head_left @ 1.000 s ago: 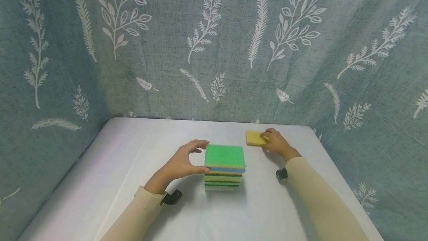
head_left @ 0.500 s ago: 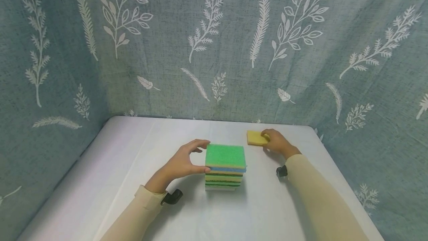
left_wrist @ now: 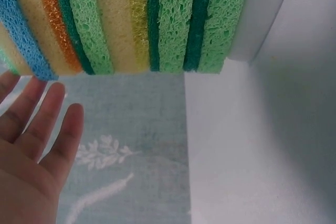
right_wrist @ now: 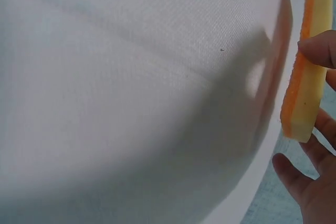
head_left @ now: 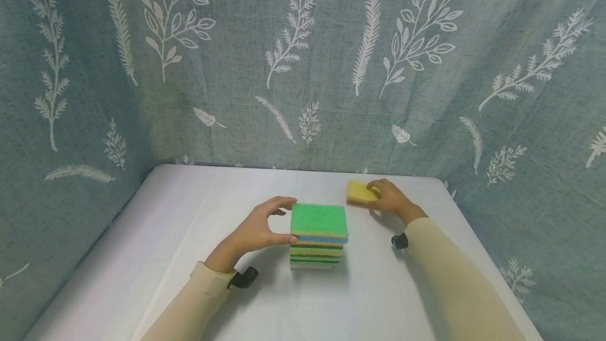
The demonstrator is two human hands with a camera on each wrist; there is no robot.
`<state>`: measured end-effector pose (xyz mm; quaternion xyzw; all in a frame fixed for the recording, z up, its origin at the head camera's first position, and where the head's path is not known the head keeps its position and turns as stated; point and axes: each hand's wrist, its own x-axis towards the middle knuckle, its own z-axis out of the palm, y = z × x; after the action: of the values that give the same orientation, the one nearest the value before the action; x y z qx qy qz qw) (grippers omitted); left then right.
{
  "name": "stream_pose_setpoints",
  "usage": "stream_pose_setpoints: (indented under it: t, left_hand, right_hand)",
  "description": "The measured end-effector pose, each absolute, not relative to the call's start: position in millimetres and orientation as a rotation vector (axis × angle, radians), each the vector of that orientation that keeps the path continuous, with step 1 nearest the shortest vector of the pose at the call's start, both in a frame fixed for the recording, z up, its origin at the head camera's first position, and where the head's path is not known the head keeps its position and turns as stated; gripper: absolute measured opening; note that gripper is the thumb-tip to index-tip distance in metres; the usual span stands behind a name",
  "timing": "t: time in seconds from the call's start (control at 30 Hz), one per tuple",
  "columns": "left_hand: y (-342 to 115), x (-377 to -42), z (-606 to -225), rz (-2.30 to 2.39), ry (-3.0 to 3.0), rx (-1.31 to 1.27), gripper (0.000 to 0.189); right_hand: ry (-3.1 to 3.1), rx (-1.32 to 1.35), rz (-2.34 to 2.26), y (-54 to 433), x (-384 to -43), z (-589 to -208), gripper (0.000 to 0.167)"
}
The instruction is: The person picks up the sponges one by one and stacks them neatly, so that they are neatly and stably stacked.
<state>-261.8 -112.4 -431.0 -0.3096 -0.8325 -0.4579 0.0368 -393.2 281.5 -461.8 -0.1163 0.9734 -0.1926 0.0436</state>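
Several sponges are piled in a neat stack (head_left: pixel 318 220), the top one bright green, with blue, cream and green layers under it. A white block (left_wrist: pixel 257 14) forms its bottom. My left hand (head_left: pixel 258 228) holds the upper left side of the stack, thumb at the front and index finger at the back corner. In the left wrist view, its other fingers (left_wrist: pixel 44 119) spread loosely beside the blue layer. Farther back on the right, my right hand (head_left: pixel 390 197) pinches a yellow sponge (head_left: pixel 358 193). The right wrist view shows that sponge's orange scouring face turned toward the table, lifted above its shadow.
A white table (head_left: pixel 189 225) lies beneath both hands. Green-grey leaf-patterned curtains (head_left: pixel 246 67) hang behind it and at both sides. Dark cameras (head_left: pixel 243 279) are worn at the wrists.
My right hand has raised the yellow sponge slightly from the table, and its near edge now tilts. My left hand and the stack have stayed in place.
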Motion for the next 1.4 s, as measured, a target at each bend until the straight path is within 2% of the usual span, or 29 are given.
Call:
stream_pose_setpoints:
  t: [0.43, 0.97, 1.4]
  left_hand:
    - [-113, -260, -438, -1.435, -2.543, -0.967, 0.083]
    - [-113, -260, -434, -1.387, -2.537, -0.979, 0.08]
    - [-113, -262, -430, -1.389, -2.52, -0.995, 0.079]
  right_hand:
    - [2.999, -0.589, -0.501, 280, -383, -446, 0.05]
    - [3.026, -0.809, -0.5, 267, -358, -414, 0.051]
    - [3.067, -0.853, -0.668, 254, -339, -392, 0.053]
